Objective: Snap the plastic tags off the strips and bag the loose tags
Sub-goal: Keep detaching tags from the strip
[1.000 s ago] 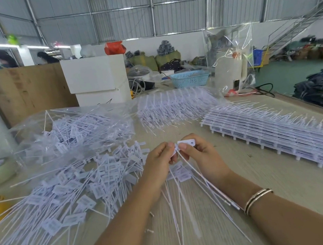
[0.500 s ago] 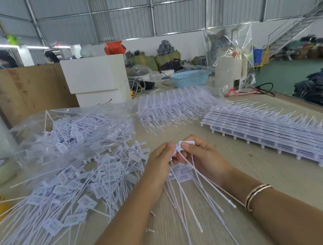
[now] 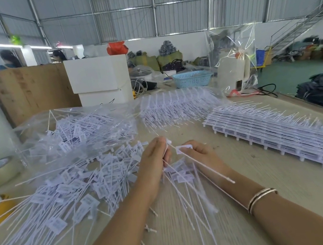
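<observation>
The fingers [image 3: 183,150] of the right hand [image 3: 199,156] pinch a single white tag [image 3: 184,147] by its flat head, its thin tail running down across the wrist, while the left hand [image 3: 154,160] grips a bundle of strip tails [image 3: 184,194] that fan down toward the bench [image 3: 256,171]. The two hands sit just apart, so the tag looks freshly separated. The likely slip is the loose tail catching in the fanned bundle and dragging other pieces out of the left grip. A dropped tag would vanish into the loose tags [image 3: 67,195] heaped to the left. The clear bag [image 3: 75,132] lies beyond that heap, so a careless toss could fall short of it. The stacked strips [image 3: 282,134] on the right are untouched.
</observation>
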`<state>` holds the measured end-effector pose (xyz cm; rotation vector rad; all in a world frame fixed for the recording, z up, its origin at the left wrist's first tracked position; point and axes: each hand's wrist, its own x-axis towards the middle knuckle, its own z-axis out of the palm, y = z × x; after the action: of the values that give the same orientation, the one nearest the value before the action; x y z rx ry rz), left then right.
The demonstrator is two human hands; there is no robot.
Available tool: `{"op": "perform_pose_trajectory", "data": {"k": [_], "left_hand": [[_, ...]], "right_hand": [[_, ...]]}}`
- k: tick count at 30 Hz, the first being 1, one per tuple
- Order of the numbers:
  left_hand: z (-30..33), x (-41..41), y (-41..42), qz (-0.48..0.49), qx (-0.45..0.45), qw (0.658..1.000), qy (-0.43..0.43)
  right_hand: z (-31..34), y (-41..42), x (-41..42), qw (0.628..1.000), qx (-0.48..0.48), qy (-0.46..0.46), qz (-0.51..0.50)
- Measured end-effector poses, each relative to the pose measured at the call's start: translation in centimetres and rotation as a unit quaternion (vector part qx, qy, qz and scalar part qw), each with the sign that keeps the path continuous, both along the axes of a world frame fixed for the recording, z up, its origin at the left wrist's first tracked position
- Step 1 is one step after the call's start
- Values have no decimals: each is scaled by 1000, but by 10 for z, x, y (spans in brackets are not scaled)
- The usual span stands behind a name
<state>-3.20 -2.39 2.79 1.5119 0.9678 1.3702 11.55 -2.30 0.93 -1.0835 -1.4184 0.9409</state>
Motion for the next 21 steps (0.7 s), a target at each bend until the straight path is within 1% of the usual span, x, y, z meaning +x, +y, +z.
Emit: {"op": "perform_pose_trajectory", "data": {"k": [3,4,5,7,9,10,11,13,17,19,21], "left_hand": [[3,0,6,-45,-51,996,-61],[4,0,7,-57,-60,994,-70],[3,0,7,-57,-58,995,-60],[-2,-2,8,-42,-28,999,1],[-7,-3,7,-35,11,996,79],[-9,-3,7,-35,23,994,104],[-11,-2,7,-37,26,992,115],[-13,-1,7,-45,20,994,101],[-12,-1,6,-4,55,992,110],[-12,-2,6,17,59,988,142],[-14,-3,6,23,50,979,198]], "right_hand": [[-3,5,1,993,42,-109,-33],[-4,7,0,990,53,-123,-41],[-4,6,-1,990,56,-123,-46],[0,1,-3,995,33,-82,-41],[4,-4,-1,1000,-20,12,0],[5,-5,0,998,-32,52,26],[7,-7,1,996,-26,66,49],[7,-7,0,996,0,51,69],[4,0,6,996,22,70,41],[2,2,10,996,28,75,35],[-1,4,11,996,27,71,52]]}}
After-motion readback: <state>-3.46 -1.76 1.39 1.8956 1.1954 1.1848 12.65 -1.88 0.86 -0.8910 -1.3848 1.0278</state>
